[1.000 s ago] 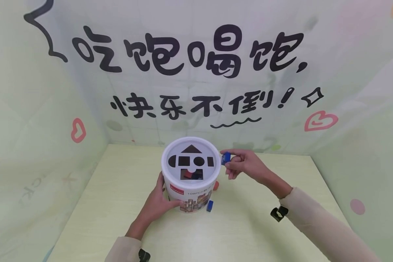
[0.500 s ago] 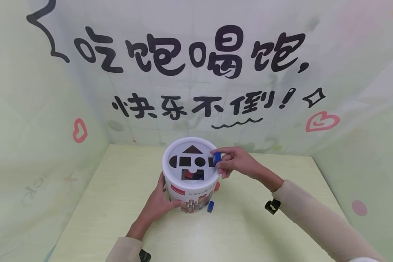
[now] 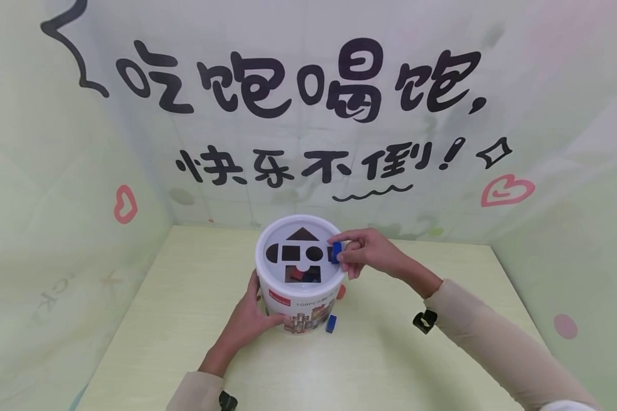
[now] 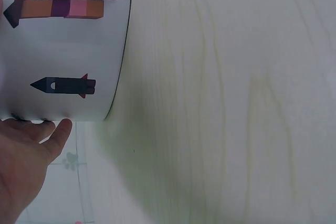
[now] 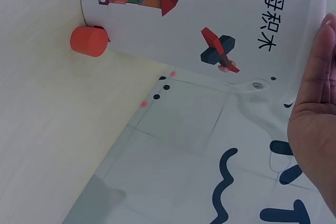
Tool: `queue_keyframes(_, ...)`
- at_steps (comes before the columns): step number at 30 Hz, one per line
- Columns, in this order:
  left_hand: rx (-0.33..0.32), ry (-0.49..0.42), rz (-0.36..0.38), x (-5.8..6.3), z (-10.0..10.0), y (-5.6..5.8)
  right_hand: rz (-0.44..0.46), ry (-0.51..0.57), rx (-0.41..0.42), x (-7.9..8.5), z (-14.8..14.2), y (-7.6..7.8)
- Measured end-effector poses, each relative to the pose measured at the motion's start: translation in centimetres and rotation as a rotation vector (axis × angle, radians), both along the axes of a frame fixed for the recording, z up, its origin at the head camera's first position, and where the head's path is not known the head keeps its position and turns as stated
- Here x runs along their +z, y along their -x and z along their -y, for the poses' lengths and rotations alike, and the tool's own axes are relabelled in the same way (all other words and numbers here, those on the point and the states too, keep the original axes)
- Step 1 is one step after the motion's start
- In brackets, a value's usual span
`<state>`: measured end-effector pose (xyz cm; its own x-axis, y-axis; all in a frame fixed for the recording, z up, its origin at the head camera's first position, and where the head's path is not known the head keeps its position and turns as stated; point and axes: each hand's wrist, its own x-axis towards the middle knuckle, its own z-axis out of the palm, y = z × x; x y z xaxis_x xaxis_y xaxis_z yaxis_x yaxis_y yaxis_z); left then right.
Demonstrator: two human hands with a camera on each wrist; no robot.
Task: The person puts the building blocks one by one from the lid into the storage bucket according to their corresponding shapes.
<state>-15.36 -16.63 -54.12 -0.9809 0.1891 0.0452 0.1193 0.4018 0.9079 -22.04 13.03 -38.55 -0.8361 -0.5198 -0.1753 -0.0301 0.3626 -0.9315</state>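
A white round bucket (image 3: 313,298) stands on the table, its lid (image 3: 277,233) cut with shaped holes. My left hand (image 3: 248,324) grips the bucket's left side, thumb across the front; its fingers are partly hidden behind the wall. Between thumb and forefinger my right hand (image 3: 370,251) pinches a small blue block (image 3: 336,253). That block is right over the small rectangular hole at the lid's right, covering part of it. Red and dark pieces show through the large lower hole. In the right wrist view the right hand (image 5: 320,93) is beside the bucket, and the held block is out of sight.
On the table (image 3: 380,354), a second blue block (image 3: 331,324) lies by the bucket's front right base. A red cylinder (image 5: 89,41) lies by the bucket in the right wrist view. A printed backdrop (image 3: 298,131) rises behind the table.
My right hand has moved left with the blue block, from beside the rim to over the small rectangular hole. The block has turned more upright. The left hand and bucket have stayed put.
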Motion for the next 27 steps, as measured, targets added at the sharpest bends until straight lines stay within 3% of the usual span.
queue_keyframes(17,0.007,0.013,0.019,-0.06,-0.08,0.03,-0.019,-0.025,0.0,0.45,0.54,0.4)
queue_keyframes(27,0.002,0.009,0.007,-0.06,-0.08,0.13,-0.006,-0.008,-0.036,-0.12,-0.06,0.41)
